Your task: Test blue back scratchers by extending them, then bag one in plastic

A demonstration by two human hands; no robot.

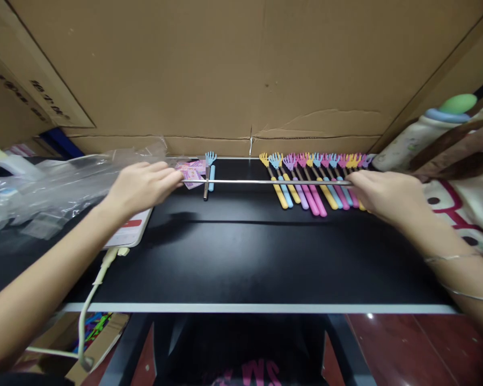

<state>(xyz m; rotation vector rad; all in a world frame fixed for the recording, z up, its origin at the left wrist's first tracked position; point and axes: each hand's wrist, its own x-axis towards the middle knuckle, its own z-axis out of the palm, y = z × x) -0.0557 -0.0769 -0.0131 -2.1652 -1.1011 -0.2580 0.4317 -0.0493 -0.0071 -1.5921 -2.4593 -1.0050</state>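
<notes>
A long thin metal rod (257, 182) runs level above the black table, stretched between my two hands. My left hand (147, 185) is closed around its left end, and my right hand (382, 194) grips the right end. Whatever sits at the rod's ends is hidden inside my fists. Behind it on the right lies a row of back scratchers (301, 193) with yellow, blue, purple and pink handles and small hand-shaped heads. Near my left hand are a blue back scratcher head (211, 157), a blue handle (212, 179), a short dark metal tube (205, 192) and purple printed cards (193, 172).
Clear plastic bags (84, 185) cover the table's left side. A phone (139, 230) with a cream charging cable (100, 276) lies below my left hand. Cardboard (225, 69) walls the back. At right stand a bottle (422, 131) and a cream cloth item (475, 198).
</notes>
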